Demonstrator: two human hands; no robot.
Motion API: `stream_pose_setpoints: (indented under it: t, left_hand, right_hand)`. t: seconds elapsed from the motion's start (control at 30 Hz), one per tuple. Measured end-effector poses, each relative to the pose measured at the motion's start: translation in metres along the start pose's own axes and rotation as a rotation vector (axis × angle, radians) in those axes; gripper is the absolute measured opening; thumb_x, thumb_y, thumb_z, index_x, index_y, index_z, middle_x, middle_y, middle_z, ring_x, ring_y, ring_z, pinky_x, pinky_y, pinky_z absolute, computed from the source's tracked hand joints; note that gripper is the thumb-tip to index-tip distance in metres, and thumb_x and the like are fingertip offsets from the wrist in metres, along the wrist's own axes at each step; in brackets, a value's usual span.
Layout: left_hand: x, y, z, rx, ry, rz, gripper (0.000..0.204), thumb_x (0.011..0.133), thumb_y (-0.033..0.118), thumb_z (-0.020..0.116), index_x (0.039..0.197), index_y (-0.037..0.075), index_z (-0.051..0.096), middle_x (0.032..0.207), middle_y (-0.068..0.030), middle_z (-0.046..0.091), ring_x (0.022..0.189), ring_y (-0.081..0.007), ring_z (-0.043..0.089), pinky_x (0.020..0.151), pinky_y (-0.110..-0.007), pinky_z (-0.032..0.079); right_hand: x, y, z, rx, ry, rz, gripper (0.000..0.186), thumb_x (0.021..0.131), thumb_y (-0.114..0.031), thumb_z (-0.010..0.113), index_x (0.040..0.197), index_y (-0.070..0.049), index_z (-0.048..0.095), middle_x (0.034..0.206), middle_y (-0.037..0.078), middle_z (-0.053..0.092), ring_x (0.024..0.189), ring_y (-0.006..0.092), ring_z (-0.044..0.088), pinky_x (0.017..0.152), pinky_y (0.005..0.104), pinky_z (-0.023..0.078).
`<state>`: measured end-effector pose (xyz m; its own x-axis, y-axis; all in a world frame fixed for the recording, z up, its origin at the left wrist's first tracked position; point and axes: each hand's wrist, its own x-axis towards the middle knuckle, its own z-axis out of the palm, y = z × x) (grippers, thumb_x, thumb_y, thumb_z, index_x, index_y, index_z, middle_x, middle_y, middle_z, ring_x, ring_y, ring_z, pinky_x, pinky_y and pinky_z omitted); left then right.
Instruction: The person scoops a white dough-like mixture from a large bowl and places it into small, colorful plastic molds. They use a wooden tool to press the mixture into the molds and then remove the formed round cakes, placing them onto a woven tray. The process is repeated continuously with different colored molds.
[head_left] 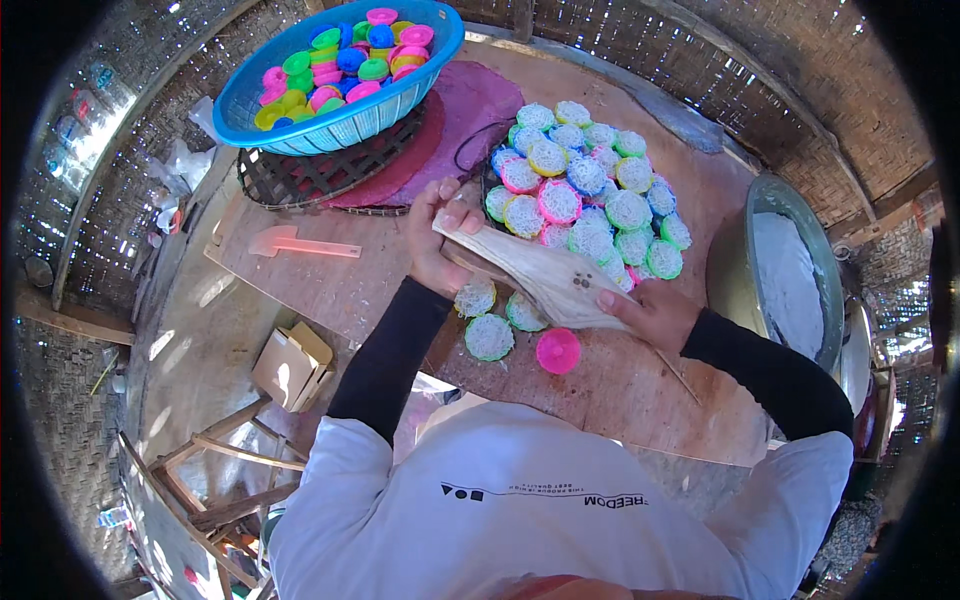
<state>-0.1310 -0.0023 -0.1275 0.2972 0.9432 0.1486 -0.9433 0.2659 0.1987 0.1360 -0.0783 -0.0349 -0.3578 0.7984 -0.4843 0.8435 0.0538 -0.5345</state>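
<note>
Both my hands hold a pale wooden hand press (pixel 545 268) crosswise over the table. My left hand (pixel 440 240) is closed around its upper left end. My right hand (pixel 662 312) grips the lower right end, its thumb on top and its other fingers mostly hidden. Dark spots mark the wide middle, and a second wooden piece shows under the left part. Just below the press sits a pink plastic cup (pixel 558 351). Beside it are small cups topped with white strands, including a green-rimmed one (pixel 489 337). A thin stick (pixel 680 377) juts out below my right hand.
Beyond my hands, many strand-topped cups (pixel 586 175) lie clustered. A blue basin (pixel 330 138) of colourful cups rests on a dark woven tray (pixel 290 180) at far left. An orange spatula (pixel 305 243) lies left. A metal pot (pixel 738 262) holding white dough (pixel 785 285) stands right.
</note>
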Motion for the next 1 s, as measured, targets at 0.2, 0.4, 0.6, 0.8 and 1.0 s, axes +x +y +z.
stream_pose_setpoints:
  t: [0.2, 0.4, 0.6, 0.8, 1.0]
  left_hand:
    - [0.000, 0.011, 0.018, 0.022, -0.066, 0.049, 0.017, 0.094, 0.031, 0.042, 0.090, 0.014, 0.046, 0.053, 0.0078, 0.045, 0.059, -0.0128, 0.050, 0.056, -0.031, 0.043]
    - [-0.006, -0.001, 0.009, 0.045, 0.098, 0.084, 0.019, 0.092, 0.032, 0.045, 0.088, 0.014, 0.049, 0.053, 0.0048, 0.039, 0.057, -0.0146, 0.046, 0.054, -0.029, 0.040]
    - [0.006, -0.003, 0.029, 0.099, -0.071, 0.052, 0.033, 0.093, 0.037, 0.042, 0.109, 0.009, 0.052, 0.066, -0.0003, 0.047, 0.070, -0.0171, 0.051, 0.066, -0.031, 0.044]
    - [-0.013, -0.024, 0.002, 0.980, -0.097, -0.279, 0.045, 0.096, 0.033, 0.040, 0.131, 0.005, 0.040, 0.124, -0.0096, 0.047, 0.116, -0.0216, 0.044, 0.100, -0.035, 0.035]
    - [-0.025, -0.048, 0.015, 1.522, -0.271, -0.534, 0.052, 0.095, 0.031, 0.042, 0.136, 0.001, 0.034, 0.140, -0.0110, 0.033, 0.129, -0.0196, 0.029, 0.107, -0.033, 0.024]
  right_hand:
    - [0.010, 0.003, 0.018, -0.009, 0.142, -0.094, 0.072, 0.090, -0.060, 0.037, 0.064, 0.003, 0.061, 0.049, 0.011, 0.051, 0.050, 0.0217, 0.054, 0.052, 0.0388, 0.042]
    - [-0.002, -0.001, 0.010, -0.036, 0.158, -0.123, 0.068, 0.091, -0.056, 0.038, 0.067, 0.003, 0.063, 0.050, 0.012, 0.053, 0.052, 0.0244, 0.056, 0.053, 0.0388, 0.042]
    - [-0.009, 0.017, 0.016, 0.072, 0.267, -0.170, 0.063, 0.091, -0.052, 0.042, 0.066, 0.002, 0.062, 0.052, 0.009, 0.053, 0.053, 0.0203, 0.055, 0.053, 0.0367, 0.042]
    - [-0.024, 0.042, 0.020, 0.194, 0.219, -0.184, 0.055, 0.092, -0.045, 0.046, 0.074, 0.004, 0.063, 0.057, 0.007, 0.055, 0.058, 0.0130, 0.051, 0.055, 0.0315, 0.041]
    - [-0.010, 0.058, 0.051, 0.488, 0.355, -0.359, 0.051, 0.093, -0.040, 0.045, 0.080, 0.006, 0.062, 0.061, 0.005, 0.054, 0.061, 0.0098, 0.048, 0.053, 0.0299, 0.038]
